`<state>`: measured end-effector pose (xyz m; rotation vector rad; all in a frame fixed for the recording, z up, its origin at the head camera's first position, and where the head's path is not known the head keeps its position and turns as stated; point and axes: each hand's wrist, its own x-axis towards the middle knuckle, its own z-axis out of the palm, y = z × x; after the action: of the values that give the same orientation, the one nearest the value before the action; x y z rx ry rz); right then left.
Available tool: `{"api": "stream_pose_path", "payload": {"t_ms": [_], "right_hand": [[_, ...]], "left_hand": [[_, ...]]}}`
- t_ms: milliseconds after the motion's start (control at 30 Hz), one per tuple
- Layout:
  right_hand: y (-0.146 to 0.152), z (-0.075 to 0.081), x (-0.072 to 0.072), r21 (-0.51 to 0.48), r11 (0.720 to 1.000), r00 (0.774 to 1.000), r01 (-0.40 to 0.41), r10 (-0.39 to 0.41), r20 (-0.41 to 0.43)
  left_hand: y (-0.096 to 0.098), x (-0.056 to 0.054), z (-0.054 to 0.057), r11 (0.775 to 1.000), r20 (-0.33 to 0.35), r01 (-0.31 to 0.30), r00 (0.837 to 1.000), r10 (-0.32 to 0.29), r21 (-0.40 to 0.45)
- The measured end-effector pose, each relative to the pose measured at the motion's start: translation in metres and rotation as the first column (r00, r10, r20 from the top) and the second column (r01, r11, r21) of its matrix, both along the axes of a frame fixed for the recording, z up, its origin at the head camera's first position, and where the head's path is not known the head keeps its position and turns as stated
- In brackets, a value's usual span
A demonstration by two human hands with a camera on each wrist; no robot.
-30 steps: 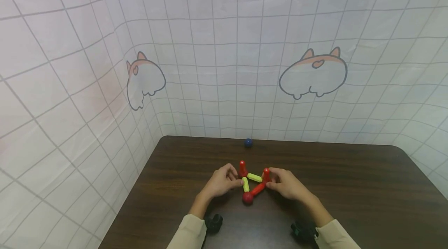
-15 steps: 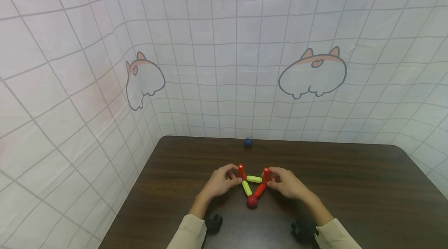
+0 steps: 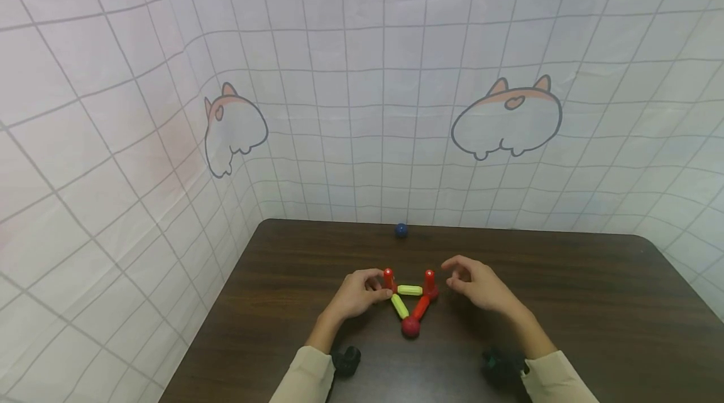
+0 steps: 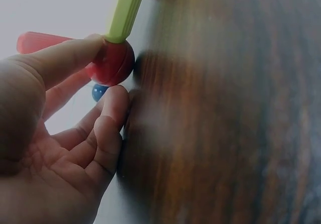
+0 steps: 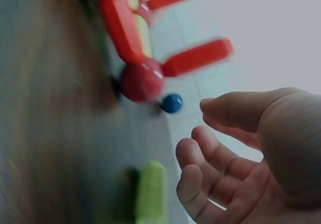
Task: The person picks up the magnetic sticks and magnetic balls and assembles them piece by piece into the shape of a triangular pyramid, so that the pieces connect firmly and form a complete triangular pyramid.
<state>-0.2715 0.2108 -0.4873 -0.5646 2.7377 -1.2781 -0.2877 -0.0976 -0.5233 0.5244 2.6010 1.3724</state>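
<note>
A triangle of magnetic building sticks and balls lies on the table. Its sides are two yellow-green sticks (image 3: 410, 290) and a red stick (image 3: 421, 308), with a dark red ball (image 3: 410, 327) at the near corner. Upright red sticks (image 3: 430, 278) rise from the two far corners. My left hand (image 3: 357, 293) pinches the left corner's red ball (image 4: 114, 64) between thumb and fingers. Off to the right of the triangle, my right hand (image 3: 481, 283) hovers, touching nothing, fingers loosely bent. The right corner's red ball (image 5: 142, 81) stands apart from it.
At the table's back edge sits a blue ball (image 3: 401, 230). A loose yellow-green stick (image 5: 151, 191) lies on the table below the right hand in the right wrist view. Grid-patterned white cloth (image 3: 362, 107) walls the back and left.
The triangle has turned slightly, its near ball shifting right. My right hand has let go of the right corner and moved right, while my left hand stays at the left corner.
</note>
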Motion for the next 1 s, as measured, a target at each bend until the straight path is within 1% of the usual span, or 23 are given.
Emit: {"api": "stream_pose_path", "payload": {"t_ms": [133, 200, 300, 400, 600, 667, 833, 1000], "right_hand": [[0.017, 0.006, 0.000, -0.026, 0.997, 0.998, 0.066, -0.066, -0.010], [0.024, 0.007, -0.001, -0.027, 0.997, 0.997, 0.077, -0.078, -0.019], [0.031, 0.005, -0.003, -0.017, 0.997, 0.997, 0.071, -0.071, -0.016], [0.034, 0.001, -0.005, 0.009, 0.999, 0.999, 0.035, -0.035, 0.005], [0.035, -0.011, -0.008, 0.105, 0.994, 0.998, 0.005, -0.011, 0.056], [0.033, -0.014, -0.008, 0.133, 0.991, 0.998, 0.005, -0.014, 0.062], [0.030, -0.015, -0.006, 0.170, 0.985, 0.997, 0.015, -0.026, 0.067], [0.030, -0.014, -0.006, 0.170, 0.985, 0.997, 0.020, -0.033, 0.074]], "left_hand": [[0.000, 0.000, 0.000, 1.000, -0.002, -0.009, 1.000, 0.009, 0.003], [0.000, 0.000, 0.000, 1.000, -0.006, -0.019, 1.000, 0.019, 0.003], [0.000, 0.000, 0.001, 1.000, -0.013, -0.031, 0.999, 0.031, 0.003], [0.000, 0.000, 0.000, 0.999, -0.018, -0.038, 0.999, 0.038, 0.002], [-0.001, 0.001, 0.001, 0.999, -0.026, -0.047, 0.999, 0.047, -0.001], [-0.001, 0.001, 0.001, 0.999, -0.023, -0.052, 0.998, 0.053, 0.002], [-0.001, 0.000, 0.001, 0.997, -0.011, -0.074, 0.997, 0.074, 0.012], [0.000, 0.000, 0.001, 0.995, 0.010, -0.097, 0.995, 0.097, 0.022]]}}
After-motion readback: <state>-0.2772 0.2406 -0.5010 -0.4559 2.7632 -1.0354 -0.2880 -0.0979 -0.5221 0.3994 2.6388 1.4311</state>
